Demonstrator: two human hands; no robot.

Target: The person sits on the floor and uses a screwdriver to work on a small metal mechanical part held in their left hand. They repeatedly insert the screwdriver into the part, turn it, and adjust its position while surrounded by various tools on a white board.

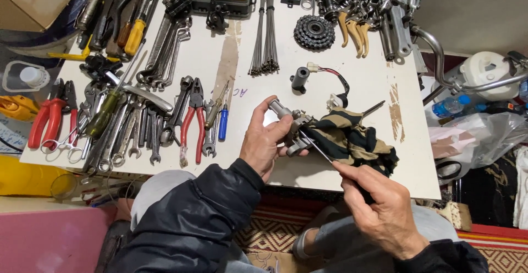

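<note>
Grey metal bicycle part point(290, 123), clamped in left hand point(265, 143) above white tabletop point(363, 86), steadied over striped rag point(352, 138); right hand point(379, 204) pinches thin pick point(316, 146), tip probing it.

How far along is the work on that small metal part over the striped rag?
Done: tools laid out on the white table. In hand: left hand grips the grey metal part over the striped rag; right hand pokes it with a thin tool. Left: cannot tell, though loose parts remain beyond.
</note>
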